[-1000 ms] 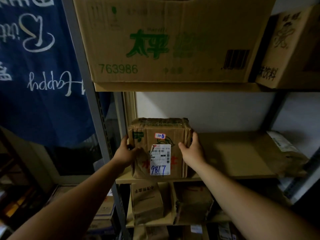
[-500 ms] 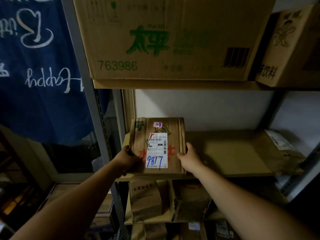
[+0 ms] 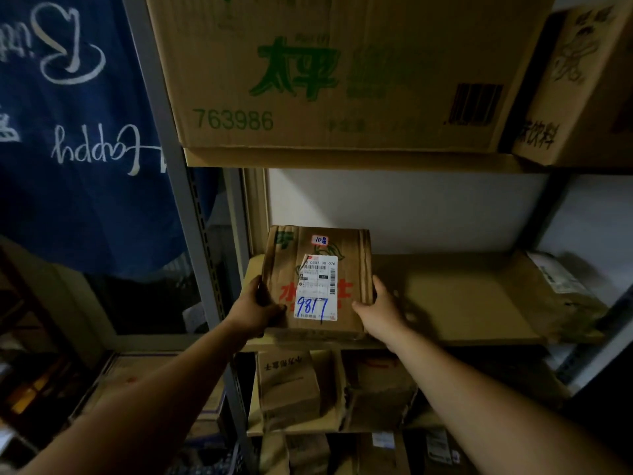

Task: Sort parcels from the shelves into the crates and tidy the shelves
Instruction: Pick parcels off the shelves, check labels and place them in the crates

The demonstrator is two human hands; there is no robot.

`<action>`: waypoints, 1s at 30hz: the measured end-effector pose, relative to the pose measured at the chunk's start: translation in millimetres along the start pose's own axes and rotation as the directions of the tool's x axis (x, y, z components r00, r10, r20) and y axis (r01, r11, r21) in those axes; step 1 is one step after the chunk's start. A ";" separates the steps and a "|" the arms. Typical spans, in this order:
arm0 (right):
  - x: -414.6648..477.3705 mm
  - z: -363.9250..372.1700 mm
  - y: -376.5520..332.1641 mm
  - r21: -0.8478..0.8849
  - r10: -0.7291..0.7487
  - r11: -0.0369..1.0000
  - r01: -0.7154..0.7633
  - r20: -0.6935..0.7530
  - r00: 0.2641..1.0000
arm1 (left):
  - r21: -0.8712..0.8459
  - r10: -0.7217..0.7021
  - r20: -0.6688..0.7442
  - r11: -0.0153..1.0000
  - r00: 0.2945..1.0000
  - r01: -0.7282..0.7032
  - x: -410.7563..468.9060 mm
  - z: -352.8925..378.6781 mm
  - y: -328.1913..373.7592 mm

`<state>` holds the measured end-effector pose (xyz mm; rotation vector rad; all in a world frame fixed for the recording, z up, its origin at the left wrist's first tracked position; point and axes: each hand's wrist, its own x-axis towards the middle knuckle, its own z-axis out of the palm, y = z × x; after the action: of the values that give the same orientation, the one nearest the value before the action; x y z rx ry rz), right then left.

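My left hand point(image 3: 255, 308) and right hand point(image 3: 380, 311) grip the parcel point(image 3: 318, 279) by its near corners, thumbs on top; it lies between them at the shelf point(image 3: 462, 303) front. I'd squeeze evenly, hold it level, draw it straight out.

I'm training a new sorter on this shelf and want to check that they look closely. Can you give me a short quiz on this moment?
1. True or false: the left hand and the right hand both grip the parcel, one on each side.
2. Which number is handwritten in blue on the parcel's white label? A) 763986 B) 9817 C) 1234
3. Fill in: the big carton printed 763986 sits ___ the parcel.

Key: 1 true; 2 B; 3 above.
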<state>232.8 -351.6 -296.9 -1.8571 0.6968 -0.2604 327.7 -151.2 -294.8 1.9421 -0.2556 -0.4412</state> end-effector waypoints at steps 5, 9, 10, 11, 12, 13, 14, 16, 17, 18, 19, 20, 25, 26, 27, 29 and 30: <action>6.4 -1.2 -1.7 0.040 -0.048 0.998 0.049 -0.009 0.999 | 0.161 0.126 0.065 0.978 0.990 -0.135 6.5 10.6 5.4; 20.8 -13.2 3.8 0.019 -0.032 0.999 0.031 0.006 0.999 | 0.455 0.187 0.119 0.863 0.975 -0.221 13.5 23.9 12.0; 24.5 -16.1 8.3 -0.069 -0.015 0.997 0.017 0.021 1.000 | 0.493 0.184 0.139 0.839 0.973 -0.229 14.9 27.6 12.8; 26.8 -18.1 12.9 -0.186 0.003 0.983 0.005 0.043 0.999 | 0.532 0.180 0.173 0.810 0.968 -0.246 17.3 30.8 11.4; 28.7 -20.1 18.4 -0.286 0.023 0.958 -0.002 0.069 0.997 | 0.576 0.146 0.197 0.783 0.969 -0.235 20.3 33.1 7.9; 30.2 -21.9 23.6 -0.341 0.032 0.940 0.000 0.088 0.996 | 0.616 0.108 0.208 0.757 0.972 -0.216 23.9 35.3 2.6; 30.2 -23.4 26.5 -0.357 0.032 0.934 0.006 0.101 0.994 | 0.638 0.074 0.200 0.747 0.977 -0.187 25.6 35.2 -1.4; 31.1 -26.4 32.2 -0.351 0.026 0.936 0.019 0.124 0.992 | 0.635 0.046 0.172 0.759 0.984 -0.147 26.3 38.0 -4.5; 31.1 -26.7 33.9 -0.353 0.027 0.935 0.022 0.133 0.991 | 0.629 0.045 0.154 0.766 0.987 -0.133 26.0 39.5 -5.1; 30.1 -26.4 36.3 -0.372 0.024 0.928 0.028 0.135 0.991 | 0.619 0.050 0.139 0.776 0.989 -0.126 23.7 41.0 -5.3; 28.2 -25.5 39.3 -0.418 0.000 0.907 0.053 0.125 0.992 | 0.605 0.053 0.123 0.787 0.991 -0.117 21.1 42.8 -7.2; 25.6 -24.2 42.0 -0.486 -0.053 0.869 0.098 0.104 0.993 | 0.587 0.057 0.102 0.803 0.993 -0.106 17.5 44.5 -9.6; 5.6 -12.8 54.7 -0.635 -0.333 0.683 0.361 0.170 0.927 | 0.482 0.136 -0.015 0.869 0.991 -0.112 -8.8 47.5 -46.3; -0.9 -9.7 55.6 -0.639 -0.368 0.661 0.393 0.181 0.912 | 0.461 0.143 -0.037 0.880 0.989 -0.110 -16.6 46.0 -52.9; -7.8 -6.2 57.4 -0.648 -0.402 0.637 0.417 0.183 0.897 | 0.439 0.157 -0.060 0.891 0.986 -0.116 -23.6 43.2 -60.7; -21.5 1.1 60.5 -0.662 -0.446 0.606 0.442 0.178 0.877 | 0.435 0.205 -0.087 0.888 0.975 -0.147 -34.4 34.6 -74.8; -28.9 6.5 63.2 -0.659 -0.447 0.609 0.441 0.174 0.878 | 0.462 0.218 -0.078 0.873 0.973 -0.158 -38.0 29.0 -82.9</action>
<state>191.2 -345.4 -352.7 -2.7582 0.3187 -0.3628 279.1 -128.1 -373.9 2.3644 -0.4966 -0.1279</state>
